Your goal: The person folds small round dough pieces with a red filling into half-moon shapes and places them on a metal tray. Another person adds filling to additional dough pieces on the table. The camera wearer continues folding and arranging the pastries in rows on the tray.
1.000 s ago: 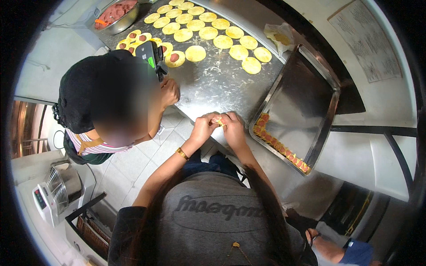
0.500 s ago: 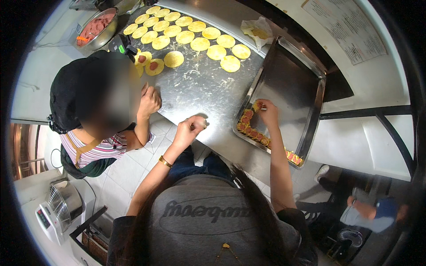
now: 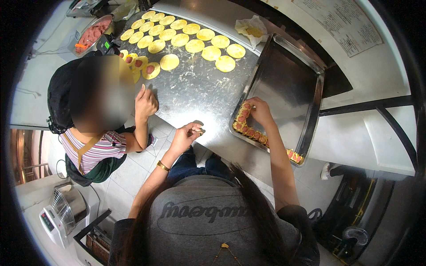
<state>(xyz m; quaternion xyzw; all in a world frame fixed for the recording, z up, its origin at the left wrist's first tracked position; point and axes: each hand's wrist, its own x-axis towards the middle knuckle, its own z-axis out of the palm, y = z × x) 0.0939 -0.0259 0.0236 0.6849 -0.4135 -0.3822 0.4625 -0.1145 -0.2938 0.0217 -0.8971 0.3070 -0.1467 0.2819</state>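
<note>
The right hand (image 3: 259,111) has its fingertips at the end open-topped yellow dumpling (image 3: 246,106) on the metal tray (image 3: 288,80); whether they pinch it cannot be told. Below that hand runs an L-shaped line of dumplings (image 3: 253,133). The left hand (image 3: 187,134), fingers curled against the thumb, hovers by the near edge of the table (image 3: 191,93); its contents are unclear. Beyond both hands lie round yellow wrappers (image 3: 194,46).

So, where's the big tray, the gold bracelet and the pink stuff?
Big tray (image 3: 286,84), head view: its bare bottom.
Gold bracelet (image 3: 163,166), head view: its band.
Pink stuff (image 3: 94,35), head view: its top.
</note>
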